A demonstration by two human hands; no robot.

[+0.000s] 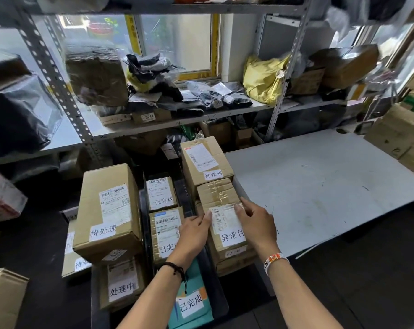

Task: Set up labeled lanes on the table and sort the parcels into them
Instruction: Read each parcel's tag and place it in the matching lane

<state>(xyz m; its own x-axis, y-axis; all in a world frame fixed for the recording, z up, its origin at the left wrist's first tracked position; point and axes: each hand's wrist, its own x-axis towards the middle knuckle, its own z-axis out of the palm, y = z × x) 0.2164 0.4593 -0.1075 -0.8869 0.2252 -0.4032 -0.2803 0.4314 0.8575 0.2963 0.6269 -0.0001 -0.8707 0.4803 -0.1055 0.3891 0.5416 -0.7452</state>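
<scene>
Eight labelled parcels, and not one of them is on the table (319,186) yet; they all stand in a cluster just left of it.

Far left, the big 待处理 box (107,210) seems to sit over the 处理中 box (121,283). A flat parcel (79,262) pokes out beside them, its sticker half hidden.

Next along is the 已完成 column. It runs rear small box (161,193), front small box (166,231), then the teal mailer (194,302) down by your left forearm.

Now the action. Your left hand (196,230) holds the left edge of the front 异常件 box (221,195), thumb up on its top. Your right hand (255,224) curls its fingers over the right edge, on the shipping label. Both hands are closed on that one box, which lies hard against the table's left edge with the rear 异常件 box (206,160) just behind it.

Across to the right, the grey, scuffed table shows no lane sticker that I can make out. Beyond its far corner are the stacked cartons (400,136).

So here's my read: the parcels are tagged and roughly grouped by label, which is the early part done. The lanes themselves and the move onto the table look to be all ahead of you, and this 异常件 box looks like the first candidate.
</scene>
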